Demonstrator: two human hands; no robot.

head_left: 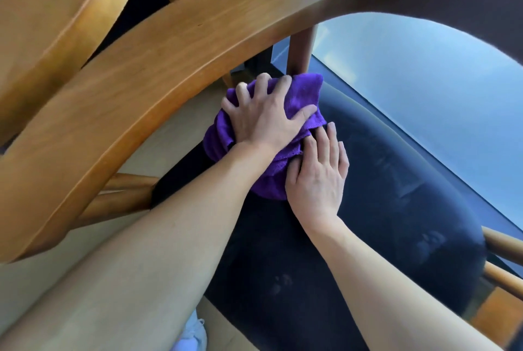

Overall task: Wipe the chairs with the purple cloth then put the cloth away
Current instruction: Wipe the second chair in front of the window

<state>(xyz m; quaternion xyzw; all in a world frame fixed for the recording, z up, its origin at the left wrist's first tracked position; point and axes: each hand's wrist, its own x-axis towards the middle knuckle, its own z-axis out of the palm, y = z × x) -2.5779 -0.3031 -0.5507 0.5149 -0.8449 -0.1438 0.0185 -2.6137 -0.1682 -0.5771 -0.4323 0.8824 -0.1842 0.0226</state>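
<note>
cloth (304, 91) bunched on seat (396, 186) back-left corner by post (300, 48), left hand (263, 121) on top, fingers spread, pressing it, right hand (317, 178) flat at its near-right edge, rest of seat lies right and nearer.

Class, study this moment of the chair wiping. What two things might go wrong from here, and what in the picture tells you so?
1. The purple cloth is bunched under the left hand, so it may clean only a narrow strip of the dark seat and miss smudges.
2. The right hand rests flat on the cloth's near edge; it might pin the cloth while the left hand pushes, pulling it loose.
</note>
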